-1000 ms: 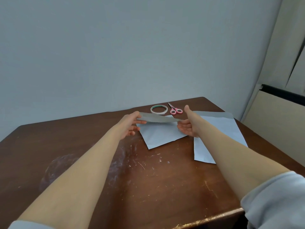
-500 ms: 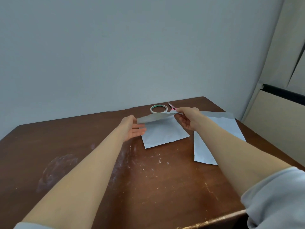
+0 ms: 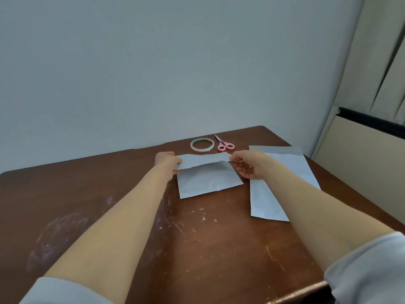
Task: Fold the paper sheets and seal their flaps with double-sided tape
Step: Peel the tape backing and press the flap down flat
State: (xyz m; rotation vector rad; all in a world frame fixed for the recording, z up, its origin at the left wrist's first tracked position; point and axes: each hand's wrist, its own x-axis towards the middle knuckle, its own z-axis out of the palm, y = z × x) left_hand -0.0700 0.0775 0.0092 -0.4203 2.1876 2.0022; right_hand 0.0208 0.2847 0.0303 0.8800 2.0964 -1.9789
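Fold in progress: left hand [image 3: 166, 161] and right hand [image 3: 246, 164] pinch white paper sheet's [image 3: 206, 178] top flap [image 3: 202, 161]; next, press crease, near tape roll [image 3: 201, 145].

1. The light is soft, even and rather dim. The wall [image 3: 153, 73] beyond my hands is a flat grey-blue, without glare.
2. Shadows are faint: a thin one lies under the lifted flap of the paper sheet [image 3: 206, 181] between my left hand [image 3: 166, 161] and right hand [image 3: 247, 165].
3. Below my right forearm, the near rim of the table [image 3: 294, 292] catches a dull shine.
4. Right of my right hand, the curtain [image 3: 381, 62] leans with wide-angle bend.
5. Detail beyond my hands is slightly soft.
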